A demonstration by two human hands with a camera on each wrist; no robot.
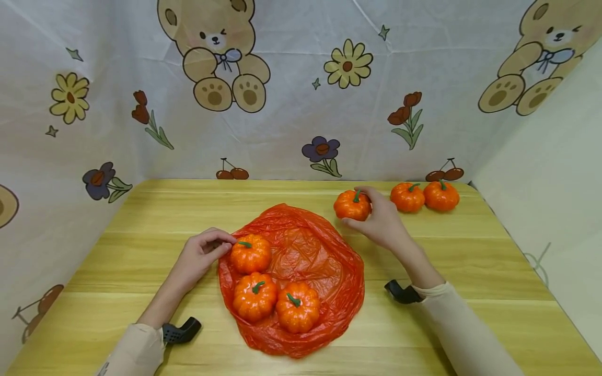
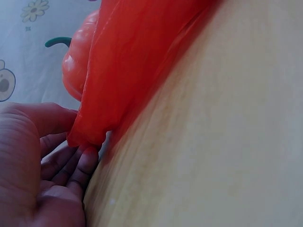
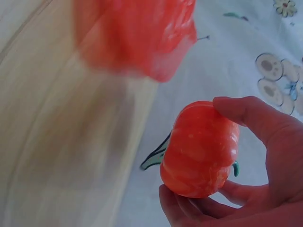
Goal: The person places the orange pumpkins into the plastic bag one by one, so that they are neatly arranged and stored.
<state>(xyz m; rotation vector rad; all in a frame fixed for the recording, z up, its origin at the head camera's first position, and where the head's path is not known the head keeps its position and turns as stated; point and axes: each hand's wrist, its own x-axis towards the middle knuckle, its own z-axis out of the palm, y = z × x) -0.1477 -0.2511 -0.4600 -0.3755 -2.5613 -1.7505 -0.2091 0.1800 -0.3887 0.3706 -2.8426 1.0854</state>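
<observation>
An orange toy pumpkin (image 1: 352, 205) with a green stem is gripped between the thumb and fingers of my right hand (image 1: 380, 222), at the far right of the red plastic bag. In the right wrist view this pumpkin (image 3: 201, 150) is held around its sides. The bag (image 1: 310, 256) lies spread open on the table, its rim bunched up. My left hand (image 1: 201, 257) pinches the bag's left rim, as the left wrist view shows at the bag's edge (image 2: 94, 125). Inside the bag sit three pumpkins: one (image 1: 251, 254) beside my left fingertips, and two (image 1: 255, 296) (image 1: 298, 307) nearer me.
Two more pumpkins (image 1: 407, 197) (image 1: 441, 196) stand side by side at the back right of the wooden table (image 1: 470, 261). A patterned cloth (image 1: 291, 104) hangs behind the table's back edge. Each wrist carries a black camera mount (image 1: 181, 331) (image 1: 402, 292).
</observation>
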